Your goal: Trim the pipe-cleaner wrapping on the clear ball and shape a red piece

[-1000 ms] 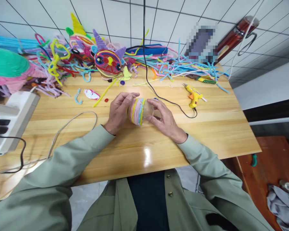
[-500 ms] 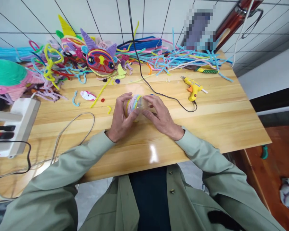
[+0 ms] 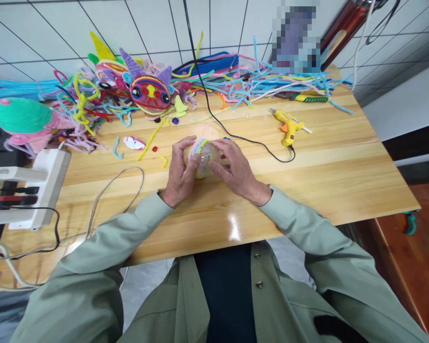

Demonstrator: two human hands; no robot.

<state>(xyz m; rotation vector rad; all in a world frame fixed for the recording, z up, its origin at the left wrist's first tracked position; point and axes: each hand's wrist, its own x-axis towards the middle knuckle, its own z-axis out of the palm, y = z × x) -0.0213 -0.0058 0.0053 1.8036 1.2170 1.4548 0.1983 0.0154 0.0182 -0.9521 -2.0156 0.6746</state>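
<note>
Hands, left hand (image 3: 180, 174) and right hand (image 3: 236, 171), clasp between them the pipe-cleaner-wrapped clear ball (image 3: 201, 157), its wrapped end toward the left.

The person wears a pale sage-green jacket whose long sleeves (image 3: 103, 247) run down both arms and end in plain, unbuttoned cuffs at the wrists. The cloth is smooth and matte, creasing softly at the elbows. The jacket hangs open down the front, showing a dark navy garment (image 3: 225, 290) beneath. Two small round brass-coloured buttons (image 3: 259, 284) sit along the right front edge. A dark patch (image 3: 338, 328) marks the jacket low on the right side. The left hand (image 3: 180, 174) and right hand (image 3: 236, 169) are bare, without gloves, rings or watch.
</note>
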